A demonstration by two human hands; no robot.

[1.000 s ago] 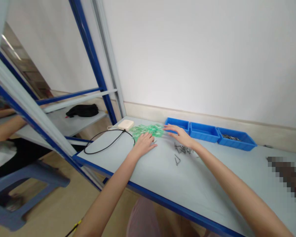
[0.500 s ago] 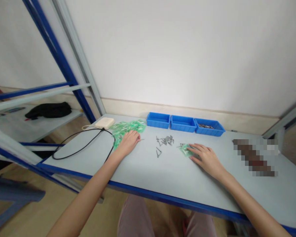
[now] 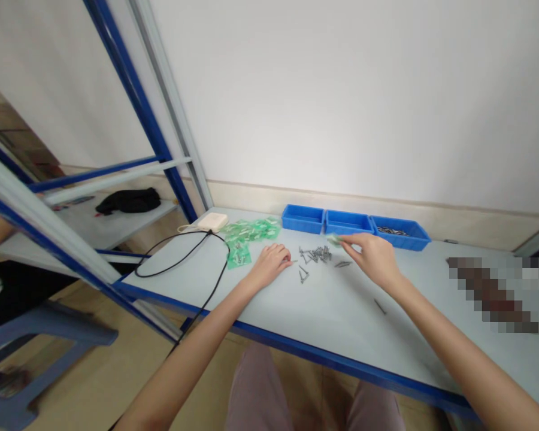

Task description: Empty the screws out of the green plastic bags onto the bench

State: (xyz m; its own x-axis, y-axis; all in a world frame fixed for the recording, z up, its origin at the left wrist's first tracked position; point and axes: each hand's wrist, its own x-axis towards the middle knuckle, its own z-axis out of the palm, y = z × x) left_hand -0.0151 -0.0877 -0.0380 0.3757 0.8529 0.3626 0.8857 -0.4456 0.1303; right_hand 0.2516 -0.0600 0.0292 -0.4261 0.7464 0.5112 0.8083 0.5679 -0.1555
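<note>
My left hand (image 3: 270, 264) rests on the table with its fingers curled, closed on what looks like a thin screw (image 3: 295, 261) poking out past the fingertips. Just right of it lies a pile of grey screws (image 3: 320, 255), with a pair of screws (image 3: 303, 275) nearer to me. My right hand (image 3: 372, 256) is raised over the table, pinching a small green plastic bag (image 3: 334, 239) by its edge. A few screws (image 3: 342, 264) lie below that bag, and one screw (image 3: 379, 306) lies alone below my right wrist.
Green bags (image 3: 254, 230) are heaped at the back left, one bag with screws (image 3: 239, 255) in front. Blue bins (image 3: 303, 219) line the wall; the right bin (image 3: 399, 232) holds metal parts. A black cable (image 3: 213, 287) loops at left beside a white box (image 3: 212, 222).
My right hand has lifted the green bag off the table, up and away from me; screws now lie where it was. My left hand has moved right, toward the pile. The view has shifted left.
</note>
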